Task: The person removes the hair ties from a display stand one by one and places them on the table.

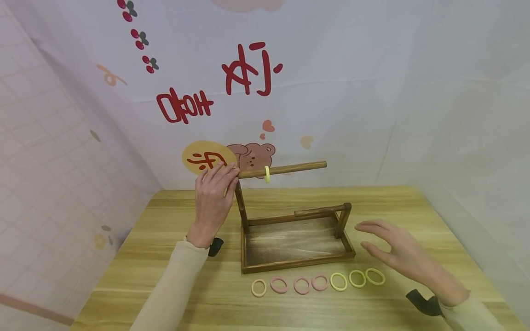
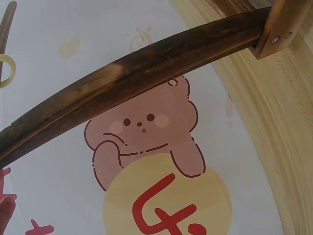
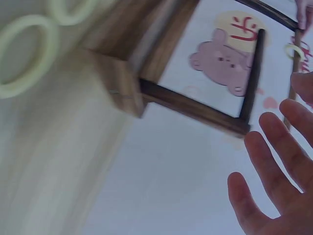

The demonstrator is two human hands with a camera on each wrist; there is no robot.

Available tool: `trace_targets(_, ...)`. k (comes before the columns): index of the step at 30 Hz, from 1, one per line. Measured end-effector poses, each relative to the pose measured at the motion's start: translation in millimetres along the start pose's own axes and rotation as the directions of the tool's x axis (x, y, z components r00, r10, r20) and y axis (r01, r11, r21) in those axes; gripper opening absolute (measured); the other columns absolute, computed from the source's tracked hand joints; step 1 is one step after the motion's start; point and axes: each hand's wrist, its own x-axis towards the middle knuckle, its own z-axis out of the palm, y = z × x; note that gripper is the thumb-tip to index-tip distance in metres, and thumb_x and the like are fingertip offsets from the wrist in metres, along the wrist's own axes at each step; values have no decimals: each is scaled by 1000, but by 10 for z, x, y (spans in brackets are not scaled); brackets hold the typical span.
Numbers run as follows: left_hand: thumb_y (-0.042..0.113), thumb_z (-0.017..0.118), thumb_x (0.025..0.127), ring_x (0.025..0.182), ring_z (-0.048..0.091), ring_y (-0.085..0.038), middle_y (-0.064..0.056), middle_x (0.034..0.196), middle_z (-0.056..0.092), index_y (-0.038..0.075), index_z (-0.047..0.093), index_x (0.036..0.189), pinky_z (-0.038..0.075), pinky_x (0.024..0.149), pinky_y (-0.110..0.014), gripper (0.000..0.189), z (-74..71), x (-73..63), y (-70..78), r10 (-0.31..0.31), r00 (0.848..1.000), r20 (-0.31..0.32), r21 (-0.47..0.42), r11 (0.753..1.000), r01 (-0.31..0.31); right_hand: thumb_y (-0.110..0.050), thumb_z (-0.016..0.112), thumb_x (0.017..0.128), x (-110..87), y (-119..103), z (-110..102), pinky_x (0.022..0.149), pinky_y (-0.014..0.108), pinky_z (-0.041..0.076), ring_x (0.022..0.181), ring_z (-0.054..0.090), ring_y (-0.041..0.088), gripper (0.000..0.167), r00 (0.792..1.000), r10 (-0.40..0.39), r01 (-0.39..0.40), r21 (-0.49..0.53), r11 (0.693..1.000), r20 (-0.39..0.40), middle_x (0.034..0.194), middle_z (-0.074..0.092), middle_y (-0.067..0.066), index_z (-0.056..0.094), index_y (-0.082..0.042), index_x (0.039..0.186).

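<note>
A dark wooden stand (image 1: 298, 265) with a tray base and two arms stands on the table. My left hand (image 1: 213, 197) holds the top corner of its tall left post, fingers and thumb at the joint. A yellow ring (image 1: 267, 174) hangs on the upper bar (image 1: 298, 168), nearer the post than the free end. The lower bar (image 1: 316, 211) on the short right post carries nothing. To the right of the stand, my right hand (image 1: 403, 253) is in the air with fingers spread and nothing in them. Its fingers also show in the right wrist view.
In front of the stand lies a row of rings: a peach ring (image 1: 258, 288), several pink and yellow ones, ending with a yellow ring (image 1: 375, 276) at the right. A printed cloth (image 1: 331, 92) hangs behind the wooden table (image 1: 165, 230).
</note>
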Motion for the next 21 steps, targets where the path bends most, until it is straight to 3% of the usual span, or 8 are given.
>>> trace_targets(9,12,71,99,126,62,-35,-10,122,75,5,77,121,36,112,-64,23,-26,4,-3,7,1000,-5,4,1000,-7,1,84,80,404,-135,-34,106,8,34,117,64,22,51,997,-28,31,36,999,-70,129,69,0,71,-9,129)
trace_targets(15,12,74,97,124,63,-36,-12,119,75,3,76,119,37,112,-63,24,-54,15,-14,10,1000,-18,-5,1000,-10,-3,83,84,698,-220,-6,104,13,39,112,67,22,46,986,-106,115,64,991,-130,128,70,1,72,-11,128)
trace_targets(21,11,78,94,121,65,-37,-12,115,77,3,77,116,38,111,-64,24,-71,20,-27,22,999,-28,-11,1000,-22,-26,70,101,942,-310,47,77,22,51,84,67,9,31,961,-182,203,84,976,-208,128,71,6,72,-11,128)
